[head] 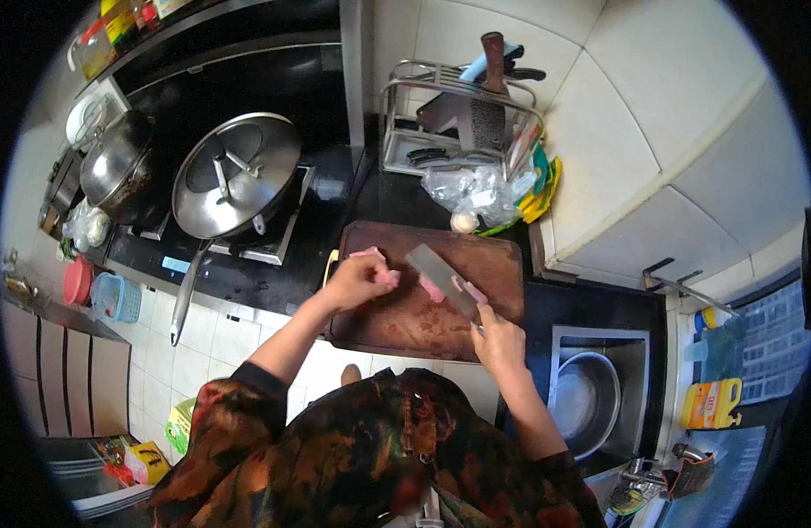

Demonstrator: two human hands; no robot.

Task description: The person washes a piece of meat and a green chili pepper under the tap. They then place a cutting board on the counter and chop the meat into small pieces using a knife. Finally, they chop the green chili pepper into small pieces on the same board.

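A dark brown cutting board [405, 327] lies on the counter before me. My right hand [501, 340] grips a kitchen cleaver [438, 274] by its handle, with the broad blade slanting up and left over the board. A bit of pink raw meat clings to the blade near the handle. Partly under the blade's left edge is another piece of raw meat [432, 289]. At the board's left side my left hand [356, 282] is closed around pink raw meat [384, 274], some of which shows beyond the fingers.
A lidded pan [247, 178] sits on the stove, its handle jutting past the counter edge. Behind the board stand a metal knife rack [405, 122], plastic bags [471, 191] and a garlic-like bulb [464, 222]. A sink [633, 396] with a metal basin [583, 402] is at right.
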